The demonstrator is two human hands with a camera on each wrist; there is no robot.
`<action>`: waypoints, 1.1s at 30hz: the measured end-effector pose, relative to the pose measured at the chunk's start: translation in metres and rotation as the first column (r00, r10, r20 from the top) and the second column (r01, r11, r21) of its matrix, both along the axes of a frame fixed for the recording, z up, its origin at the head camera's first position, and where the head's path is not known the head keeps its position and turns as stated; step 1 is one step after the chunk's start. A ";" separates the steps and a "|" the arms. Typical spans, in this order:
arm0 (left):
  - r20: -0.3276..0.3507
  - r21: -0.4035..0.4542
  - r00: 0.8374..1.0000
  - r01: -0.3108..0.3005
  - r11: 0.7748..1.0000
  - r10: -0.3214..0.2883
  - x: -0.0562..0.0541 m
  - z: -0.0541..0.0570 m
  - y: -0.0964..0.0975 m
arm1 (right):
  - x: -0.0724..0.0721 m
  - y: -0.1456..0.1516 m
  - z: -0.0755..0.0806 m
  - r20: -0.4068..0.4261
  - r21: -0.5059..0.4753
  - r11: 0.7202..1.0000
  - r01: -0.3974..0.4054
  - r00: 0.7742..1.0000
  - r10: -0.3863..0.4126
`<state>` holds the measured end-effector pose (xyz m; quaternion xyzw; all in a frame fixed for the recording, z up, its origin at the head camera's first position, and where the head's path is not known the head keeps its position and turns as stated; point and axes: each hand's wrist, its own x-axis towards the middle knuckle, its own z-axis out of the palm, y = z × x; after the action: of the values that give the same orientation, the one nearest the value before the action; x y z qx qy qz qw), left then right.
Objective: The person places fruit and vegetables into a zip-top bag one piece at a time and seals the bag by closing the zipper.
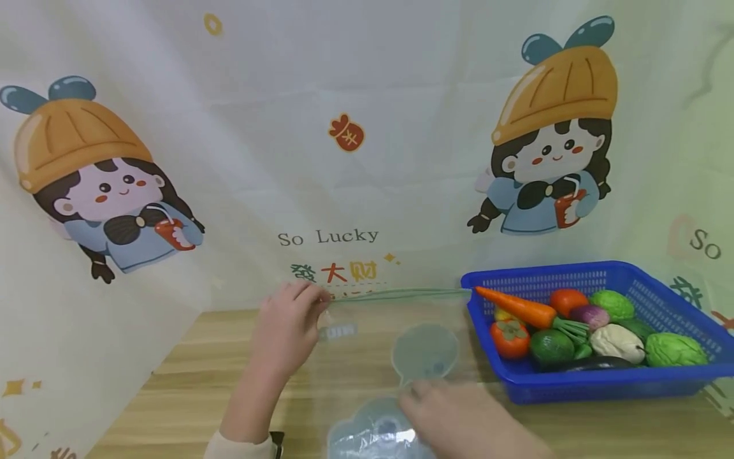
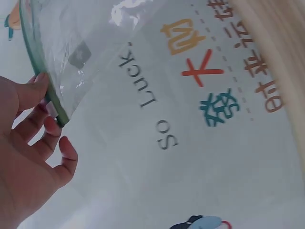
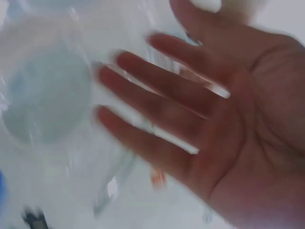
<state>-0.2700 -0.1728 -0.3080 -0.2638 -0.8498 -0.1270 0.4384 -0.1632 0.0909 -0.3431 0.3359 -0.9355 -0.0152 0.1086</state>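
A clear zip-lock bag (image 1: 427,350) with a green seal strip and pale blue-green printed shapes hangs upright above the wooden table. My left hand (image 1: 289,331) pinches its top left corner; in the left wrist view the thumb and fingers (image 2: 42,86) hold the end of the green strip. The right hand (image 1: 459,414), blurred, is in front of the lower part of the bag. In the right wrist view its fingers (image 3: 152,100) are spread and nearly straight, with nothing in the palm. Whether it touches the bag I cannot tell.
On the right stands a blue plastic basket (image 1: 602,386) of toy vegetables and fruit. A carrot (image 1: 518,307) lies on top, its tip over the basket's left rim beside the bag. A printed cloth (image 1: 413,191) hangs behind the wooden table (image 1: 189,370).
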 end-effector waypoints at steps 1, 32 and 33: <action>-0.056 0.011 0.998 0.026 1.000 -0.025 0.003 0.004 0.001 | 0.000 0.002 0.024 -0.071 -0.032 0.999 -0.007 0.997 0.005; 0.014 0.002 0.729 0.684 0.730 -0.684 0.059 0.033 0.037 | -0.028 0.045 0.081 0.362 -0.789 0.601 0.126 0.886 0.289; 0.008 0.028 0.723 0.690 0.723 -0.690 0.057 0.034 0.034 | -0.029 0.048 0.082 0.360 -0.798 0.582 0.156 0.898 0.253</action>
<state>-0.2126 -0.1393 -0.2743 -0.5546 -0.6930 -0.2931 0.3553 -0.1922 0.1388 -0.2607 0.2695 -0.8270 0.4919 0.0375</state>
